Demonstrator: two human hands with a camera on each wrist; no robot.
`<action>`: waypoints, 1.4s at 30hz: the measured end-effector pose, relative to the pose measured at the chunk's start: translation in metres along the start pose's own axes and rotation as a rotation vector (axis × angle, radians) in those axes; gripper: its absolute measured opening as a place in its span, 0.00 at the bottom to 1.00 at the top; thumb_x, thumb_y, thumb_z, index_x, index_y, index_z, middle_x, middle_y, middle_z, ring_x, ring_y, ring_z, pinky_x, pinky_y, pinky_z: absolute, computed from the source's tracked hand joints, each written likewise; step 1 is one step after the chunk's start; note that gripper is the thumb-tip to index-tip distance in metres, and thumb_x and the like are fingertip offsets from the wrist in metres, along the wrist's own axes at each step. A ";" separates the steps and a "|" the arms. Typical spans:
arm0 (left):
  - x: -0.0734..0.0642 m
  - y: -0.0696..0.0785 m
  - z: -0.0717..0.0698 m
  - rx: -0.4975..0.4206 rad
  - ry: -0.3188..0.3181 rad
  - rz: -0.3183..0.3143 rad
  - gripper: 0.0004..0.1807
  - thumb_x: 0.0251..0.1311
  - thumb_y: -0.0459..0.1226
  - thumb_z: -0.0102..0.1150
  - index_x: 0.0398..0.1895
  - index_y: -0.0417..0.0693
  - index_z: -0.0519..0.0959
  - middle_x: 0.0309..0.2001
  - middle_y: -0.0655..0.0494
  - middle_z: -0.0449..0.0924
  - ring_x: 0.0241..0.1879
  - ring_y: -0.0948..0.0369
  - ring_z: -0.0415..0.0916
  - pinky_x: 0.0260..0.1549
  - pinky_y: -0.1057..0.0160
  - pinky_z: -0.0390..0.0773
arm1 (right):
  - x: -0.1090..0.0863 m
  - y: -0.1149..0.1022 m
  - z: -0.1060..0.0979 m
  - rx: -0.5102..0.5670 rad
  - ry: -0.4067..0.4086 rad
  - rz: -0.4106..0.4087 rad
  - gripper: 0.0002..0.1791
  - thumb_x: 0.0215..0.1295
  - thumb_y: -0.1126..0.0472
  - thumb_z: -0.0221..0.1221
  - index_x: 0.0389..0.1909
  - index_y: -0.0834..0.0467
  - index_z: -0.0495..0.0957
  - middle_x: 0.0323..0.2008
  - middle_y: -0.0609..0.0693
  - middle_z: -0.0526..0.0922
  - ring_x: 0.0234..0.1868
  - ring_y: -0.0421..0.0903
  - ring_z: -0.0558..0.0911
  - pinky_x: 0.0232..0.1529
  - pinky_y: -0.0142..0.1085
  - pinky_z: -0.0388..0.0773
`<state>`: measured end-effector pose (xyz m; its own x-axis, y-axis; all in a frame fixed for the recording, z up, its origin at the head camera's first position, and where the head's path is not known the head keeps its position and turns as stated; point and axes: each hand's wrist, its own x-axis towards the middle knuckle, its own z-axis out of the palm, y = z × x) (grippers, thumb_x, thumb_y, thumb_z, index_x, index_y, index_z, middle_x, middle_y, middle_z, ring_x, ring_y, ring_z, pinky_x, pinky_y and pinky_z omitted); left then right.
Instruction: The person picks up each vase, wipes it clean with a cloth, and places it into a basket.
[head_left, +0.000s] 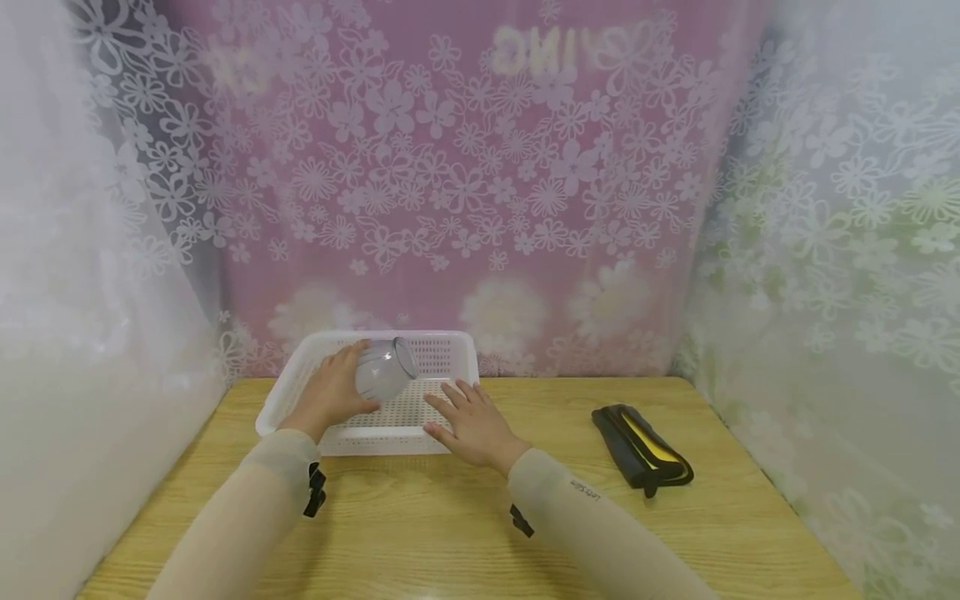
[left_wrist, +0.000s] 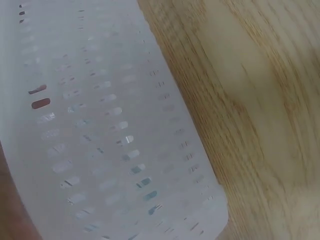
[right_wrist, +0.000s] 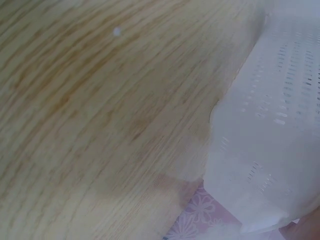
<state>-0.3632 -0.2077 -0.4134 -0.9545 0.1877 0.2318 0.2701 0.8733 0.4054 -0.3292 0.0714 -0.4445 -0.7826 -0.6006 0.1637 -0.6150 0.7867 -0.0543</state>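
Observation:
My left hand grips a clear drinking glass, which lies tilted on its side with its mouth to the right. The glass is over a white perforated plastic basket. Spread fingers of my right hand reach over the basket's front right corner; whether they touch the rim I cannot tell. In the left wrist view the basket's outer wall hides the glass, and only a blurred edge of the hand shows. The right wrist view also has the basket's wall, with a sliver of hand at the lower right.
A black pouch with a yellow inside lies on the right side of the wooden table. Behind the basket hangs a pink flowered curtain. Pale sheets enclose the table on the left and right.

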 end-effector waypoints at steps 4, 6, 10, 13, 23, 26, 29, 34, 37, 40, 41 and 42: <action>0.001 0.000 0.004 0.040 -0.051 -0.024 0.65 0.43 0.47 0.82 0.81 0.54 0.47 0.76 0.38 0.52 0.71 0.35 0.53 0.60 0.29 0.63 | 0.000 0.000 -0.001 -0.013 -0.004 0.007 0.36 0.76 0.31 0.30 0.79 0.40 0.55 0.78 0.52 0.56 0.78 0.57 0.50 0.76 0.56 0.43; 0.001 -0.002 0.006 0.075 -0.067 -0.027 0.65 0.44 0.47 0.82 0.81 0.54 0.47 0.76 0.37 0.52 0.71 0.35 0.54 0.60 0.29 0.63 | 0.001 0.000 -0.001 -0.016 -0.008 0.005 0.36 0.76 0.31 0.30 0.79 0.40 0.55 0.78 0.52 0.55 0.78 0.57 0.50 0.75 0.56 0.43; 0.002 -0.003 0.011 0.120 -0.076 0.002 0.65 0.42 0.47 0.83 0.80 0.51 0.49 0.74 0.36 0.56 0.69 0.34 0.57 0.61 0.31 0.63 | 0.001 -0.001 -0.002 -0.023 -0.015 0.001 0.36 0.76 0.30 0.30 0.79 0.40 0.55 0.78 0.52 0.55 0.78 0.57 0.50 0.75 0.56 0.45; 0.002 -0.003 0.013 0.124 -0.087 0.020 0.65 0.41 0.45 0.83 0.80 0.52 0.50 0.74 0.35 0.56 0.68 0.34 0.58 0.61 0.31 0.63 | 0.001 -0.002 -0.004 -0.032 -0.019 0.001 0.36 0.76 0.30 0.30 0.79 0.41 0.55 0.78 0.52 0.55 0.78 0.58 0.50 0.75 0.57 0.45; 0.004 -0.002 0.021 0.170 -0.158 0.070 0.63 0.40 0.40 0.84 0.79 0.49 0.54 0.72 0.35 0.61 0.69 0.33 0.58 0.64 0.34 0.62 | 0.000 -0.004 -0.005 -0.061 -0.020 -0.007 0.37 0.76 0.31 0.30 0.79 0.43 0.56 0.77 0.54 0.57 0.77 0.59 0.53 0.74 0.57 0.48; 0.007 -0.004 0.027 0.183 -0.152 0.103 0.61 0.40 0.41 0.84 0.78 0.48 0.57 0.71 0.34 0.62 0.68 0.32 0.59 0.65 0.34 0.61 | 0.001 -0.004 -0.006 -0.055 -0.014 0.000 0.36 0.77 0.31 0.31 0.79 0.43 0.56 0.77 0.54 0.58 0.77 0.59 0.53 0.75 0.57 0.47; 0.008 -0.004 0.028 0.199 -0.144 0.127 0.59 0.40 0.43 0.84 0.77 0.48 0.58 0.71 0.33 0.62 0.68 0.33 0.60 0.66 0.35 0.60 | 0.001 -0.004 -0.006 -0.059 -0.018 0.009 0.36 0.77 0.32 0.31 0.79 0.43 0.56 0.77 0.54 0.57 0.78 0.59 0.52 0.75 0.56 0.46; 0.008 -0.002 0.027 0.205 -0.146 0.132 0.60 0.40 0.45 0.84 0.77 0.47 0.59 0.71 0.33 0.62 0.68 0.34 0.60 0.68 0.36 0.58 | 0.003 -0.002 -0.005 -0.060 -0.025 0.016 0.36 0.77 0.31 0.31 0.79 0.43 0.56 0.77 0.54 0.57 0.78 0.58 0.51 0.75 0.56 0.46; 0.008 -0.003 0.028 0.191 -0.150 0.120 0.60 0.40 0.45 0.84 0.78 0.48 0.58 0.71 0.34 0.62 0.68 0.34 0.60 0.67 0.36 0.58 | 0.002 -0.003 -0.005 -0.057 -0.026 0.015 0.36 0.77 0.31 0.31 0.79 0.43 0.56 0.77 0.54 0.57 0.78 0.59 0.51 0.75 0.56 0.45; 0.007 -0.002 0.028 0.168 -0.148 0.114 0.60 0.40 0.44 0.84 0.78 0.49 0.58 0.70 0.35 0.64 0.68 0.34 0.61 0.66 0.35 0.59 | 0.002 -0.003 -0.005 -0.056 -0.030 0.015 0.36 0.77 0.31 0.32 0.79 0.43 0.56 0.77 0.54 0.56 0.78 0.59 0.51 0.75 0.56 0.45; 0.007 -0.002 0.027 0.158 -0.145 0.111 0.60 0.40 0.44 0.84 0.78 0.49 0.58 0.70 0.35 0.64 0.68 0.34 0.61 0.66 0.35 0.60 | 0.002 -0.003 -0.005 -0.056 -0.032 0.016 0.36 0.77 0.31 0.32 0.79 0.43 0.56 0.77 0.54 0.56 0.78 0.59 0.51 0.75 0.56 0.45; 0.007 -0.002 0.027 0.145 -0.143 0.107 0.60 0.39 0.44 0.84 0.78 0.49 0.58 0.70 0.35 0.64 0.68 0.35 0.61 0.66 0.34 0.60 | 0.002 -0.003 -0.005 -0.054 -0.032 0.016 0.36 0.77 0.31 0.32 0.79 0.43 0.56 0.77 0.54 0.56 0.78 0.59 0.51 0.75 0.56 0.45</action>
<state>-0.3735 -0.1963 -0.4368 -0.9324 0.3354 0.1345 0.3595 0.8986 0.2513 -0.3285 0.0681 -0.4392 -0.7953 -0.5918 0.1314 -0.5973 0.8020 -0.0034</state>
